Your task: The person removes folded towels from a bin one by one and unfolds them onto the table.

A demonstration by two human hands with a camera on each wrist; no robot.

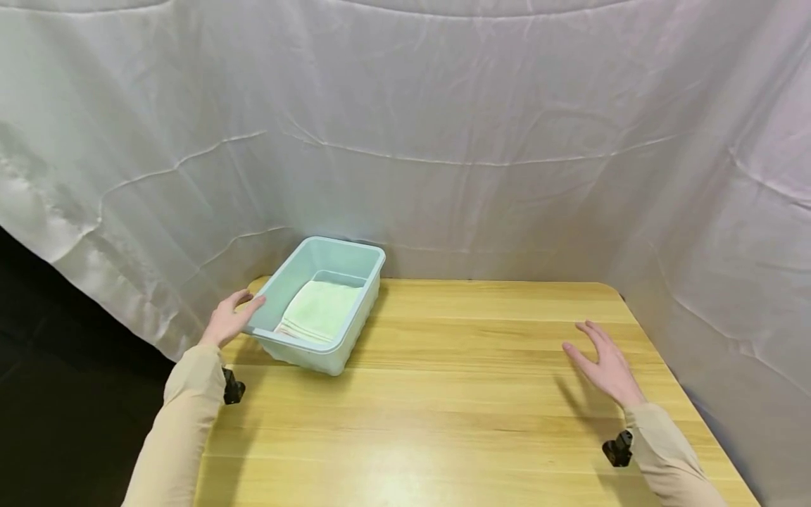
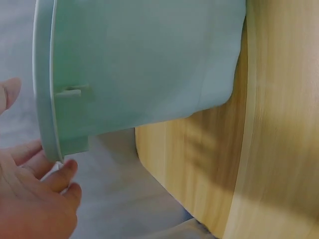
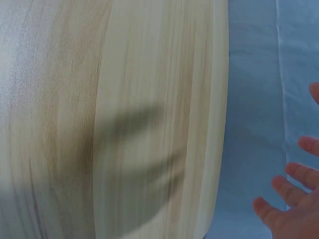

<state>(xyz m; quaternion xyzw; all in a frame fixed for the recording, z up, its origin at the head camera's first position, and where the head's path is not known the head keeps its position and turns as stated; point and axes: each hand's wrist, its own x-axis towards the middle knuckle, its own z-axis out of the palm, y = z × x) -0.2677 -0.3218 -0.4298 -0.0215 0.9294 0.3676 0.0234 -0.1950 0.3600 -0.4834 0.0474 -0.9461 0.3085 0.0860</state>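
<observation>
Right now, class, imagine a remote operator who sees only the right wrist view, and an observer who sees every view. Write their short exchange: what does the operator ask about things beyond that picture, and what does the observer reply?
Operator: I see part of the right hand and the table. Where is the left hand?
Observer: The left hand is at the left rim of a pale blue-green bin, close to the bin's near corner.
Operator: My view shows no bin. Is anything inside it?
Observer: Yes, the head view shows pale green cloth lying in layers inside.
</observation>
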